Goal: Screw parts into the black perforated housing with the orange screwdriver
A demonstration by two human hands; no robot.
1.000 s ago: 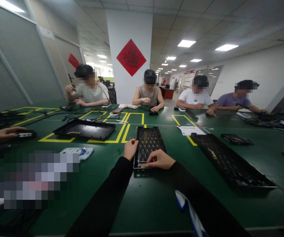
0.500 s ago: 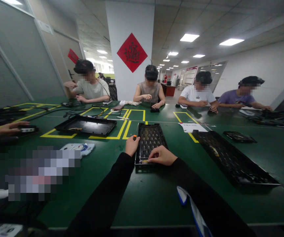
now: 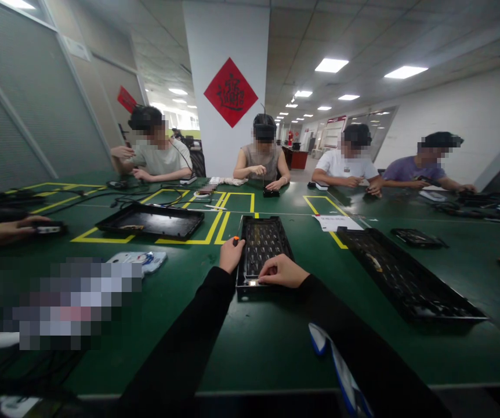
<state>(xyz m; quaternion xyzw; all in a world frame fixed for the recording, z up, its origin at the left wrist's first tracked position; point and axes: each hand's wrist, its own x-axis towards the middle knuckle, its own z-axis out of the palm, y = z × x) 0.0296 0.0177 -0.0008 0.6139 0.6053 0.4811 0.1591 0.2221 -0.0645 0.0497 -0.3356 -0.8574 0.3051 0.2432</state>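
Note:
In front of me on the green table lies a black rectangular tray-like casing with rows of small raised parts inside. At its left wall, my left hand is closed around an orange-ended tool; most of the tool is hidden in the fist. My right hand is over the near end of the casing, thumb and fingers pinched together at a small flat piece that shines white. The fingers cover part of that piece, and its kind is not clear.
A longer black casing lies to the right, another black casing to the left. A phone is at left, a paper sheet behind. Several co-workers sit around the table; one hand reaches in at left. A blue-white strap hangs near my right sleeve.
The small piece under my right fingers now shines white where it looked yellowish before. My right hand has shifted very slightly; my left keeps its grip. The camera view has moved a little.

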